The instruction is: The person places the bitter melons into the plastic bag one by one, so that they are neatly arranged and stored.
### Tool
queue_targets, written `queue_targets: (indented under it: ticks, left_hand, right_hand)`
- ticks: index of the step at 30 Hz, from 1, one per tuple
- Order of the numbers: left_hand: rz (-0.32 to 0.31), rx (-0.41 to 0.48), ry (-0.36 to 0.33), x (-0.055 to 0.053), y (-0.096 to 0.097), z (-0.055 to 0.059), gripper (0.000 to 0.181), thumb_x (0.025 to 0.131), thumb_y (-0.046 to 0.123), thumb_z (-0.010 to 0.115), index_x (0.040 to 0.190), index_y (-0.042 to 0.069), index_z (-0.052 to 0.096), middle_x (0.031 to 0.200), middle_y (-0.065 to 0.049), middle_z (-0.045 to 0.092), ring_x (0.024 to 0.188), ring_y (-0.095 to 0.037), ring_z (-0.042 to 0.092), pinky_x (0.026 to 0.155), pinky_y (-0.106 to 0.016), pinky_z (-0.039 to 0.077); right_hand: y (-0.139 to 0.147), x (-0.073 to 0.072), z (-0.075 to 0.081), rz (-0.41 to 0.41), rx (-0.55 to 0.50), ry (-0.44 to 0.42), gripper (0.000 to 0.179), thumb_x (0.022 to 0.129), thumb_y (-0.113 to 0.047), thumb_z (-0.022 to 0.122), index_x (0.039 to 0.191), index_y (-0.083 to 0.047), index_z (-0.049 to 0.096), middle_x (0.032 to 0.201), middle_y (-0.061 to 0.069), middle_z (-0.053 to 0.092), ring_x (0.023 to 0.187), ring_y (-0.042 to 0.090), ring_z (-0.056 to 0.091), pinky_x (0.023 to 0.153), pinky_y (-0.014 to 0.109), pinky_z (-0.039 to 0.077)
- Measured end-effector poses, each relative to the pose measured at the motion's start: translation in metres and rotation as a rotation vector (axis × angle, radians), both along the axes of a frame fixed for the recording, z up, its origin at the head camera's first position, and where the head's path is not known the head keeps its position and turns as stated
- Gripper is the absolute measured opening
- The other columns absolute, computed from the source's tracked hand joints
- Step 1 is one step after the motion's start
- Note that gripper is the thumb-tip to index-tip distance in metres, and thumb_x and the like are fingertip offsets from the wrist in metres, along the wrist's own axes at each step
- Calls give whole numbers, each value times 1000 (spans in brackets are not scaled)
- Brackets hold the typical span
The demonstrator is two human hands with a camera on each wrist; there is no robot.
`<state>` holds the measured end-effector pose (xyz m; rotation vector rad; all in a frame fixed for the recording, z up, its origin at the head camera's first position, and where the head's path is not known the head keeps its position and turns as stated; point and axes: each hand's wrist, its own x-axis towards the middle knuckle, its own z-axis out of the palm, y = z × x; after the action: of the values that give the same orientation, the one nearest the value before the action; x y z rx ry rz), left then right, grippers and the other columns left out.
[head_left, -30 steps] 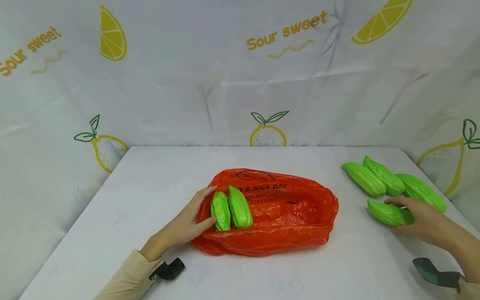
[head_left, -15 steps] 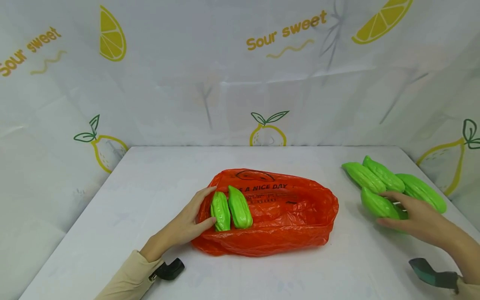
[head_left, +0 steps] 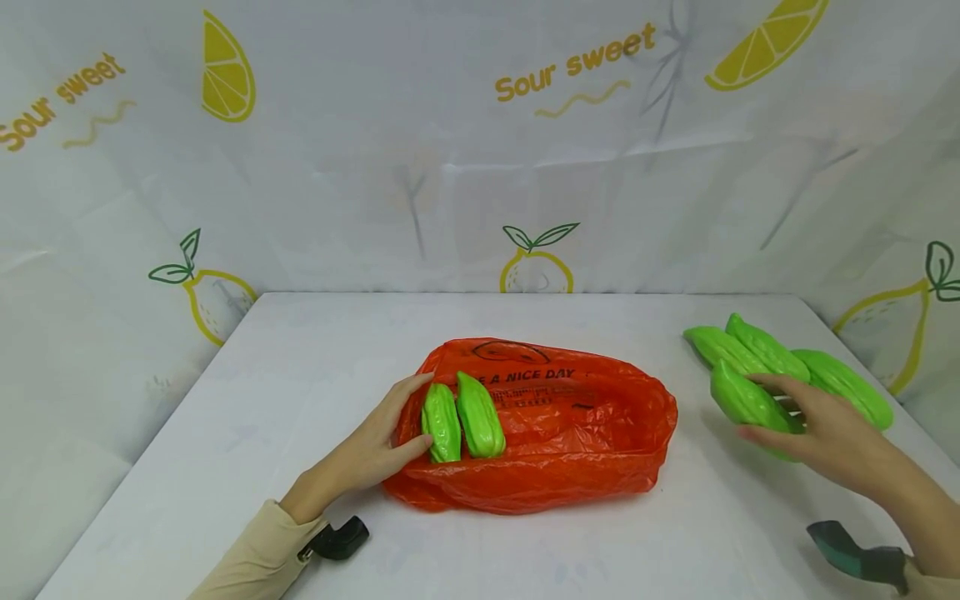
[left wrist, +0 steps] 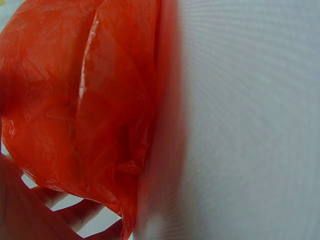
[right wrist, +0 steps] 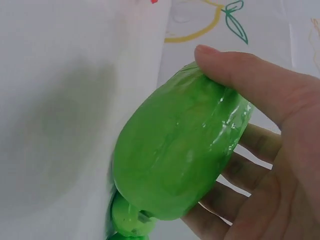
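A red plastic bag (head_left: pixel 540 487) lies with its mouth spread wide in the middle of the table. Two bright green bitter melons, one (head_left: pixel 441 423) at the left end and one (head_left: pixel 481 415) beside it, lie inside. My left hand (head_left: pixel 375 446) holds the bag's left rim, thumb on the near side and fingers toward the back; the left wrist view shows fingers behind the red film (left wrist: pixel 95 125). My right hand (head_left: pixel 832 425) grips another bitter melon (head_left: pixel 742 400) between thumb and fingers, raised over the table, its pointed end toward the back left. The right wrist view shows its blunt end (right wrist: pixel 170 155).
Behind the right hand, three more bitter melons rest on the white table (head_left: pixel 337 333): one at the left (head_left: pixel 716 343), one in the middle (head_left: pixel 765 346) and one at the right (head_left: pixel 843 386). A lemon-printed cloth (head_left: pixel 360 192) hangs along the back and sides.
My right hand has lifted the bitter melon off the table and shifted it slightly left and toward the back. The left hand and the bag have stayed still.
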<state>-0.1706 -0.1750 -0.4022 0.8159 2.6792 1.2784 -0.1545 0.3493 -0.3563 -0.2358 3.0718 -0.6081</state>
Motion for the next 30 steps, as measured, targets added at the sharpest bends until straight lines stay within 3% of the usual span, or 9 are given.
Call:
queue_targets:
  ticks: [8, 19, 26, 30]
  left_hand:
    - [0, 0, 8, 0, 0, 0, 73, 92, 18, 64, 155, 17, 26, 156, -5, 34, 146, -27, 33, 116, -58, 32]
    - [-3, 3, 7, 0, 0, -1, 74, 92, 17, 64, 155, 16, 26, 156, -5, 33, 146, -27, 33, 116, -58, 31]
    - [0, 6, 0, 0, 0, 0, 74, 92, 16, 64, 155, 17, 26, 156, -5, 33, 146, -27, 33, 116, -58, 32]
    - [-2, 6, -4, 0, 1, 1, 74, 92, 17, 64, 155, 18, 26, 156, -5, 32, 146, -27, 32, 116, -58, 32]
  right_hand:
    - [-16, 4, 7, -8, -32, 5, 82, 81, -38, 81, 137, 10, 45, 123, 40, 56, 95, 50, 63, 70, 52, 58]
    - [-26, 10, 13, -2, -51, 5, 83, 82, -38, 80, 138, 11, 44, 124, 41, 55, 95, 50, 63, 69, 52, 58]
    - [-30, 11, 15, 13, -71, 67, 81, 79, -37, 83, 136, 7, 48, 121, 35, 60, 93, 43, 65, 61, 25, 55]
    - [-33, 12, 16, 19, -73, 94, 78, 78, -37, 84, 135, 4, 51, 120, 32, 62, 91, 40, 66, 60, 18, 50]
